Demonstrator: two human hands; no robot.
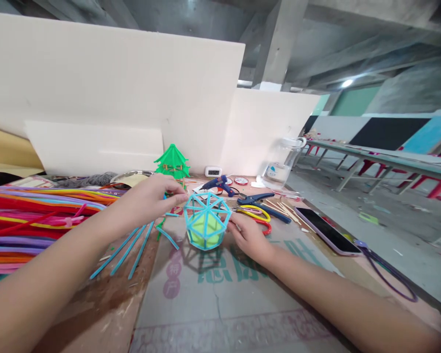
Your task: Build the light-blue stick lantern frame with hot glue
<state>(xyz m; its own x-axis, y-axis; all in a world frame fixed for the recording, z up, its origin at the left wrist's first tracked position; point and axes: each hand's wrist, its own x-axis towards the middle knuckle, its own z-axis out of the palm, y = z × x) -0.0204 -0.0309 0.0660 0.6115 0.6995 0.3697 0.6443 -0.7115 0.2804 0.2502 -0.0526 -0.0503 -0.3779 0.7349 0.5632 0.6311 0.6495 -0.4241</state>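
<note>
A small octagonal cage (207, 220) of light-blue pipe cleaners, with spokes meeting at its top centre, sits in front of me over a printed board. Pale green shows inside it. At its upper left edge, my left hand (156, 198) grips the rim with thumb and index finger. My right hand (250, 236) has its curled fingers on the right side of the cage; some fingertips are hidden behind it. Loose blue pipe-cleaner pieces (123, 252) lie left of the cage, near my left forearm.
Bundles of coloured pipe cleaners (40, 220) fill the left. Behind stand a green pagoda-shaped piece (172, 162), a glue gun (218, 184) and a small digital display (213, 171). Pliers (264, 202), yellow-handled scissors (255, 211), a phone (327, 230) and a water jug (281, 162) are right.
</note>
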